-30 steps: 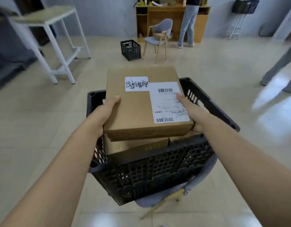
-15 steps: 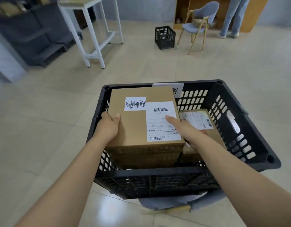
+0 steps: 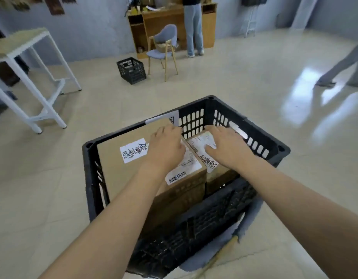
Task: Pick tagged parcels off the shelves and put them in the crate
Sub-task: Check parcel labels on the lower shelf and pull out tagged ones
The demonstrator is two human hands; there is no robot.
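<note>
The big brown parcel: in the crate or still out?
In: the big brown parcel sits below the crate rim, walls around it.

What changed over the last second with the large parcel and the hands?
The large parcel went down into the crate and was released. The left hand now rests on top of it; the right hand moved onto the smaller parcel. The crate stayed put.

Bright, even daylight fills the room, and it's pouring in from the right: white glare streaks across the glossy floor (image 3: 307,101) over there. Shadows stay soft and faint. The wide lens bows the edges, so the white table (image 3: 23,57) leans outward. A walking person (image 3: 343,65) at right smears with motion blur. The picture is slightly soft and blocky overall.
</note>
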